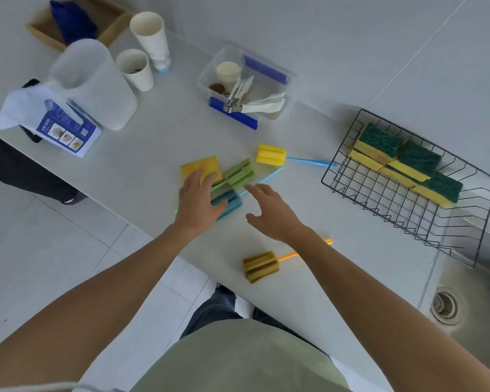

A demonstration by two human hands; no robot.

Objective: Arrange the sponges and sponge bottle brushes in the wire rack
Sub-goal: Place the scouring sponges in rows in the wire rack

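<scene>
A black wire rack [379, 199] stands at the right and holds several yellow-and-green sponges [402, 162] along its far side. On the counter lie a yellow sponge [200, 166], a green bottle brush [239, 172], a blue bottle brush [232, 205], a yellow bottle brush with a blue handle [270, 155] and a mustard brush with an orange handle [260, 266]. My left hand [198, 200] lies flat over the yellow sponge's edge and the blue and green brushes, fingers spread. Just right of the blue brush, my right hand [272, 212] hovers open and empty.
A clear box with blue clips [266, 66] holds cutlery and napkins at the back. Two paper cups [150, 38], a white jug [94, 80] and a tissue pack [65, 131] stand at the left. A steel sink with a drain [444, 305] lies under the rack's near end.
</scene>
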